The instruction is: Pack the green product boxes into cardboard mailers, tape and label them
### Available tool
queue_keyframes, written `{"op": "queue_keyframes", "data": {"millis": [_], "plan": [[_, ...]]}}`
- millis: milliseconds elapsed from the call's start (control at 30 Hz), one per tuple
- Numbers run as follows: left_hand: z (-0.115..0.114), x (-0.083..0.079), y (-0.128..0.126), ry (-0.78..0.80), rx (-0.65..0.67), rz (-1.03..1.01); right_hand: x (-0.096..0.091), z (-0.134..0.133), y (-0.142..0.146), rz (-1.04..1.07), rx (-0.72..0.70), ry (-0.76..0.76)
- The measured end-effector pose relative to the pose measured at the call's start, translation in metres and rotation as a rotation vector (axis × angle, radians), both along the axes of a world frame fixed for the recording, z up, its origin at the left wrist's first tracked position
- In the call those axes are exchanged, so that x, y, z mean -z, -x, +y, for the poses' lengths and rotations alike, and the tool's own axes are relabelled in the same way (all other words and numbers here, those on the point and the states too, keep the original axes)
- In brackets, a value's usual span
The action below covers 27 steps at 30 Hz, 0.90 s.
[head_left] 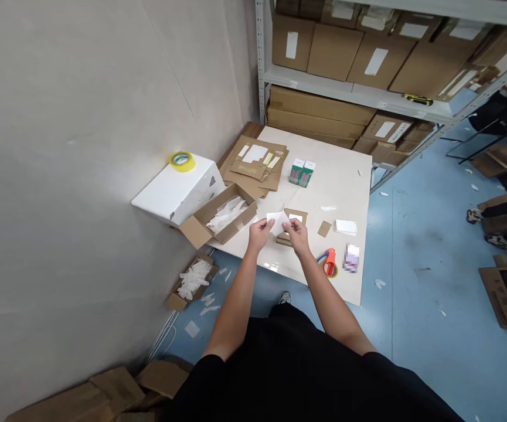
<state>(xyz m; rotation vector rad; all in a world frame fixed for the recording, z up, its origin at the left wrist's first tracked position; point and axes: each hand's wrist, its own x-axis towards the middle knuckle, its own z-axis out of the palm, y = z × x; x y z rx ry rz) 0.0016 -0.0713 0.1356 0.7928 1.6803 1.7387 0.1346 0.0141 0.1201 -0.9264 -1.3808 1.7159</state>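
Between my two hands, a small white paper slip [276,223] is held up over the near part of the table. My left hand [259,234] pinches its left side, and my right hand [298,235] pinches its right side. Partly hidden behind the right hand lies a small brown cardboard box [300,214] with a white patch on it. To the right of it are a small brown card piece [324,228] and a stack of white slips [346,227]. An orange tape dispenser [330,261] rests close to my right forearm.
Two green-and-white boxes [302,173] stand farther back on the white table [341,176]. Flattened cardboard [253,157] and an open carton [244,218] of white strips are at left. Yellow tape [181,161] sits on a white box [169,190]. Shelving [315,79] with cartons stands behind.
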Motion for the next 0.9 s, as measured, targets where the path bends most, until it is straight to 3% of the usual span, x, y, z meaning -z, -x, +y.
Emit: {"op": "queue_keyframes", "data": {"millis": [67, 133, 233, 300, 467, 600, 700, 900], "plan": [[-0.020, 0.003, 0.030, -0.031, -0.149, -0.008, 0.000, -0.008, 0.012, 0.020, 0.035, -0.014], [-0.048, 0.005, 0.069, -0.075, -0.378, -0.046, 0.001, -0.018, 0.026, 0.033, 0.091, -0.006], [-0.102, 0.005, 0.128, -0.141, -0.751, -0.092, 0.005, -0.038, 0.053, -0.022, 0.125, 0.017], [-0.142, 0.004, 0.157, -0.144, -0.874, -0.085, 0.011, -0.057, 0.079, -0.080, 0.072, -0.003], [-0.235, 0.007, 0.189, -0.117, -0.967, -0.039, 0.041, -0.127, 0.172, -0.155, -0.191, -0.064], [-0.305, 0.024, 0.209, -0.064, -1.038, -0.037, 0.081, -0.205, 0.260, -0.255, -0.423, 0.054], [-0.361, 0.041, 0.225, 0.023, -1.103, -0.040, 0.115, -0.264, 0.316, -0.371, -0.513, 0.122], [-0.456, 0.069, 0.243, 0.176, -1.212, -0.028, 0.182, -0.354, 0.386, -0.601, -0.620, 0.128]]}}
